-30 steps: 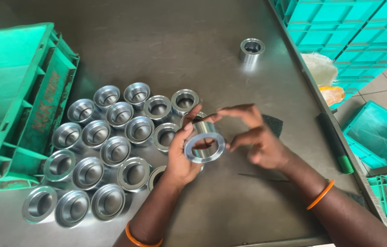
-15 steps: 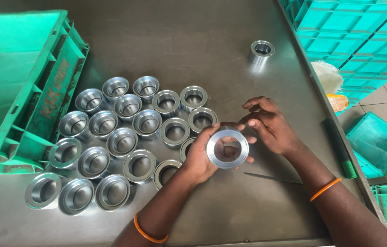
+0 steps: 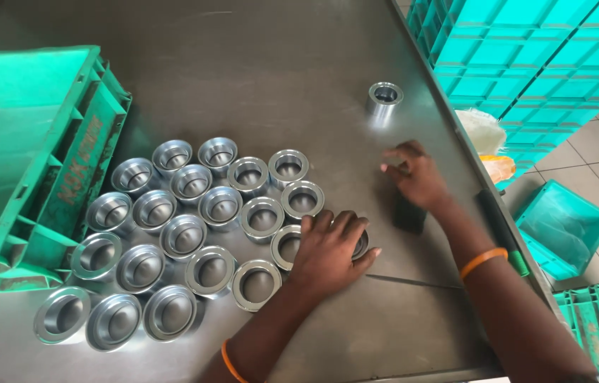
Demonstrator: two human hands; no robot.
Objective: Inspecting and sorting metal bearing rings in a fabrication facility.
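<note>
Left hand (image 3: 329,250) covers a metal cup (image 3: 360,245), palm down; right hand (image 3: 416,174) rests loosely curled at two o'clock, holding nothing. Crate (image 3: 65,177) at nine shows no contents.

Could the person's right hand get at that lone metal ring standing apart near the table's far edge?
Probably yes: the right hand hovers over bare table, and nothing lies between it and the lone metal ring.

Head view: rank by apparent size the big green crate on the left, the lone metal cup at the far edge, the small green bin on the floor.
1. Green crate, largest by far.
2. Small green bin on the floor; it lies farther below the camera, so its true size is unsure.
3. Lone metal cup, smallest.
</note>
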